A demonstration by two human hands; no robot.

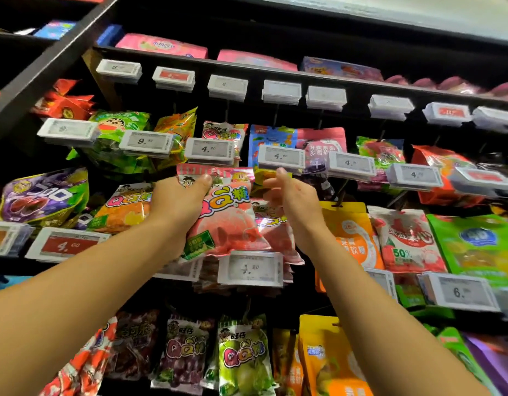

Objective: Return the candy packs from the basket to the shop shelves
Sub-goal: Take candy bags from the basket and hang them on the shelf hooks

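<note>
A pink peach QQ candy pack [227, 218] is held up against the hanging display in the middle of the shelves. My left hand [178, 201] grips its top left corner, thumb across the front. My right hand [289, 195] is just right of the pack's top, fingers curled toward a yellow-green pack edge [265, 177] under a price tag; whether it pinches anything is unclear. More pink packs of the same kind [275, 232] hang behind. The basket is out of view.
Rows of candy packs hang on pegs with white price tags [251, 268] sticking out in front. An orange QQ pack [124, 208] hangs to the left, an orange-yellow pack [352, 238] to the right, green and purple QQ packs [241, 358] below. A black shelf [275, 75] runs above.
</note>
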